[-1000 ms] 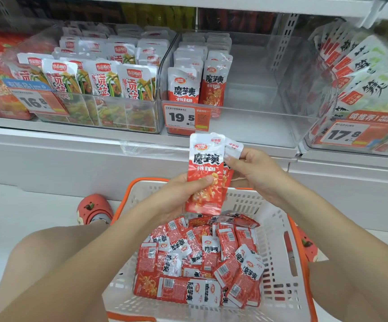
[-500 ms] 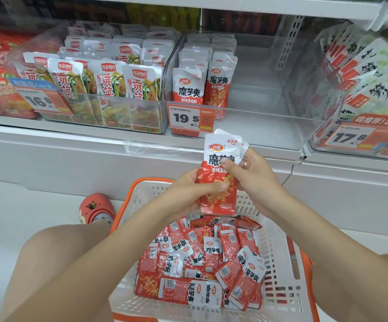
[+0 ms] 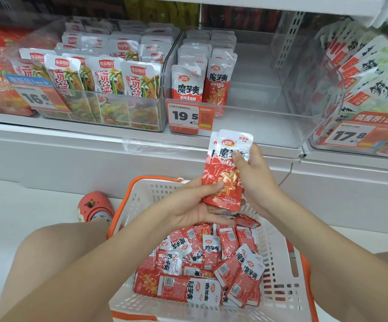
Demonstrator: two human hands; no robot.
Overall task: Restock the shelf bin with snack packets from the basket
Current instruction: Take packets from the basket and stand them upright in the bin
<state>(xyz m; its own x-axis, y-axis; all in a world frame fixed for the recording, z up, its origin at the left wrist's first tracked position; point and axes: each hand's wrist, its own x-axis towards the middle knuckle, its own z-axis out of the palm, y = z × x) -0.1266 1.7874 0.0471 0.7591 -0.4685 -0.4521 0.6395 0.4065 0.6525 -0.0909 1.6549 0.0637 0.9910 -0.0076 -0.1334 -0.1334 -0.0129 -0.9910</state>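
— What's she got up there, from where you stand?

— A small stack of snack packets (image 3: 226,169), upright, held above the basket (image 3: 281,296). The right hand (image 3: 255,180) has its thumb across the front and fingers curled round the back edge. The left hand (image 3: 193,205) pinches the lower left corner, thumb on the red print.

— And the shelf bin?

— The clear shelf bin (image 3: 258,133) sits just above the hands, behind the price tag (image 3: 189,117). Two rows of the same packets stand at its left side.

— More in the basket?

— A loose heap of red packets (image 3: 202,263) lies in it.
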